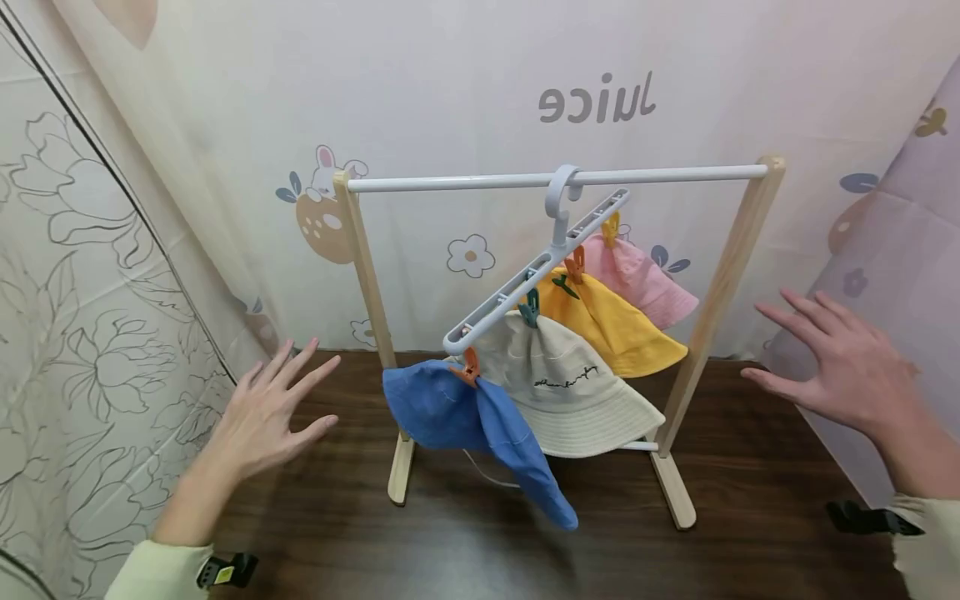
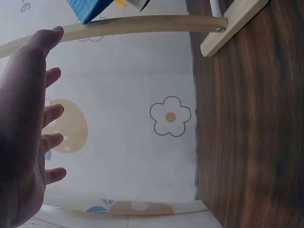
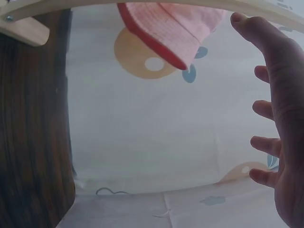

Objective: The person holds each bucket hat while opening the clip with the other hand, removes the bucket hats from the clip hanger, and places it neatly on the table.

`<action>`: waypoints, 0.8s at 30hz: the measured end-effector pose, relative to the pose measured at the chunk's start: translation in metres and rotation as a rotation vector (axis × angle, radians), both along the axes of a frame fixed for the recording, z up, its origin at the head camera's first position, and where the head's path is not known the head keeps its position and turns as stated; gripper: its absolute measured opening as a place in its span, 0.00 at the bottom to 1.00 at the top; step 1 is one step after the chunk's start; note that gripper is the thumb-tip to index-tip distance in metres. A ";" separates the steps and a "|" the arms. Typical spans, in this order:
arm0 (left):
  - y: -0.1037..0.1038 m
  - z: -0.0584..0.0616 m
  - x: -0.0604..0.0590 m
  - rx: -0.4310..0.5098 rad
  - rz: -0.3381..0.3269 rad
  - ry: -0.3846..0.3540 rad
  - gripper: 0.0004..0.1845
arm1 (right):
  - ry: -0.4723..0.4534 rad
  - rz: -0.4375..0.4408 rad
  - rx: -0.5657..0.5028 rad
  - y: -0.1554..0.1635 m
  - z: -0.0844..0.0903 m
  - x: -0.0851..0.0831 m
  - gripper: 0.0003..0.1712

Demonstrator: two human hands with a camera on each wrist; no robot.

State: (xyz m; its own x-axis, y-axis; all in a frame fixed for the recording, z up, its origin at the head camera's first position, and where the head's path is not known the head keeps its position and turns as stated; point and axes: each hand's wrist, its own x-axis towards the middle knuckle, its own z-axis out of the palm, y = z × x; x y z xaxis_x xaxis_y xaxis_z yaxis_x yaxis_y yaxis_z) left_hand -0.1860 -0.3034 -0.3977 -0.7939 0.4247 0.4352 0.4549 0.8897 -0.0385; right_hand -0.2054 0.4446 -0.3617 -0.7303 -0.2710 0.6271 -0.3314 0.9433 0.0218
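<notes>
Hands hover either side of a small clothes rack [image 1: 720, 275] standing on a dark wood table [image 1: 750, 500]. Left hand [image 1: 262, 417] spread, fingers straight, holding nothing, near the rack's left post but apart from it. Right hand [image 1: 840, 358] likewise flat and empty, just off the right post.

Rack: two pale wooden uprights on flat feet, white rail across the top. Looks light and stiff; likely to tip or slide if pushed at the top, so the posts seem the sound place to take hold, one each side.

From the rail hangs a grey plastic hanger [image 1: 540, 271], tilted, with small coloured clips. Four soft cloth bucket hats are clipped along it: blue hat [image 1: 465, 417] lowest, cream hat [image 1: 570, 392] with dark stitched lettering, yellow hat [image 1: 607, 321], pink hat [image 1: 637, 279] highest. All limp, floppy-brimmed, probably free to swing on the hook.

Right wrist view shows the pink brim, ribbed weave, darker edge. Printed curtains with flowers and rabbits behind.
</notes>
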 end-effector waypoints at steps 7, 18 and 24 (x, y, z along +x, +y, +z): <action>0.003 -0.002 0.002 0.061 -0.012 -0.011 0.44 | 0.056 0.022 -0.071 -0.006 -0.001 0.001 0.70; 0.010 -0.005 0.000 0.101 -0.010 -0.020 0.44 | 0.140 0.057 -0.178 -0.014 0.000 0.002 0.72; 0.010 -0.004 -0.001 0.114 -0.010 -0.031 0.44 | 0.141 0.066 -0.198 -0.018 0.001 0.003 0.71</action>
